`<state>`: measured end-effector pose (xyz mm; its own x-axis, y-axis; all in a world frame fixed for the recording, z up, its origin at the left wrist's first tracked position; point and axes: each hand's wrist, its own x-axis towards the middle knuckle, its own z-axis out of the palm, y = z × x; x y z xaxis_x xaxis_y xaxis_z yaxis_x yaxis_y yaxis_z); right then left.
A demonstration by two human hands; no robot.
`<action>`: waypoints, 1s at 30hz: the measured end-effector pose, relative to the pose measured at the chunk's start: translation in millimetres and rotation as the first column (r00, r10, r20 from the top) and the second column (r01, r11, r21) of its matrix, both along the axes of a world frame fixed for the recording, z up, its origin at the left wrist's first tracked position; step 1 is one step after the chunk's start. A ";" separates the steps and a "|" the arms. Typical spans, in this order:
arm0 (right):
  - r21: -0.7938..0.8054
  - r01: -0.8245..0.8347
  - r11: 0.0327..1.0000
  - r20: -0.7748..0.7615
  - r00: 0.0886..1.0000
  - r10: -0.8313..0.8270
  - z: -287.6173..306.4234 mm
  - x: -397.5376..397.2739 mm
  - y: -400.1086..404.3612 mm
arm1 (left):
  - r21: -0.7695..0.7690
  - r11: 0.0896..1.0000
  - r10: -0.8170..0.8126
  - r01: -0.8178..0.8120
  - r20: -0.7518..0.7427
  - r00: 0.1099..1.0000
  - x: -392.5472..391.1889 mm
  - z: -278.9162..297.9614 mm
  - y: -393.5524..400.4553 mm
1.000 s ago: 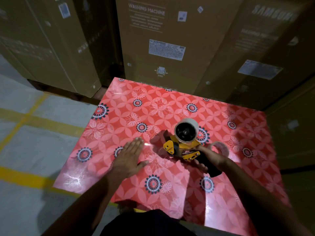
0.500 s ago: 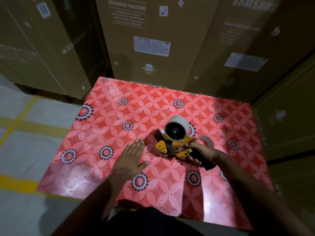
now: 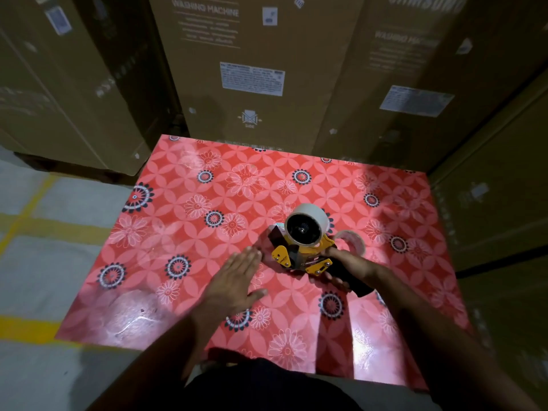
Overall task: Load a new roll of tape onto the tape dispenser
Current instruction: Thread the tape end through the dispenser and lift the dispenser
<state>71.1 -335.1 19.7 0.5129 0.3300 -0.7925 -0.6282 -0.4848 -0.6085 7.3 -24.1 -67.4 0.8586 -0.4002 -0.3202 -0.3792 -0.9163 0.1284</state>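
A yellow and black tape dispenser (image 3: 299, 258) lies on the red flowered table (image 3: 184, 221). On its hub sits a white roll (image 3: 308, 228), open end facing up at me. My right hand (image 3: 344, 266) is wrapped around the dispenser's black handle. Behind that hand lies a second, clear roll of tape (image 3: 353, 240), partly hidden by the wrist. My left hand (image 3: 234, 280) rests flat on the table with fingers spread, just left of the dispenser and not touching it.
Tall cardboard washing machine boxes (image 3: 252, 69) stand against the table's far edge and along the right side. Left of the table is grey floor with yellow lines (image 3: 32, 223). My dark clothing (image 3: 267, 387) shows at the near table edge.
The view shifts between frames as my head moves. Both hands and the dispenser keep nearly the same places on the table.
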 end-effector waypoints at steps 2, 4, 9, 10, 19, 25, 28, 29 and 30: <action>-0.017 0.044 0.999 0.070 0.997 -0.042 3.9 0.3 3.9 | -0.057 0.993 0.106 -0.104 0.019 0.994 1.2 0.8 31.5; -0.107 0.054 0.993 0.218 0.976 -0.029 12.6 1.5 11.1 | -0.084 0.979 0.188 -0.184 0.038 0.981 -0.1 2.1 69.7; -0.599 -0.196 0.777 0.486 0.682 0.547 25.1 2.8 29.0 | -0.056 0.976 0.211 -0.211 -0.001 0.978 0.3 7.0 106.1; -0.649 -0.234 0.724 0.473 0.621 0.625 32.6 -1.2 33.8 | -0.072 0.971 0.229 -0.228 0.006 0.974 -0.4 6.2 102.8; -0.963 -0.080 0.258 0.222 0.308 0.925 70.8 5.0 87.5 | -0.020 0.979 0.200 -0.202 -0.074 0.977 4.9 9.8 108.6; -0.892 0.115 0.438 0.425 0.546 0.722 78.1 53.5 73.8 | 0.015 0.977 0.214 -0.214 -0.107 0.971 7.2 12.7 105.6; -0.627 0.196 0.754 0.627 0.702 0.338 66.5 43.2 79.9 | 0.015 0.978 0.210 -0.210 -0.112 0.971 7.8 15.0 103.6; -0.498 0.236 0.835 0.642 0.747 0.172 62.3 38.3 84.3 | 0.015 0.977 0.212 -0.212 -0.113 0.971 7.6 14.8 104.1; -0.337 0.289 0.896 0.619 0.785 -0.020 57.3 32.5 88.9 | 0.014 0.976 0.216 -0.216 -0.115 0.970 7.4 14.9 104.6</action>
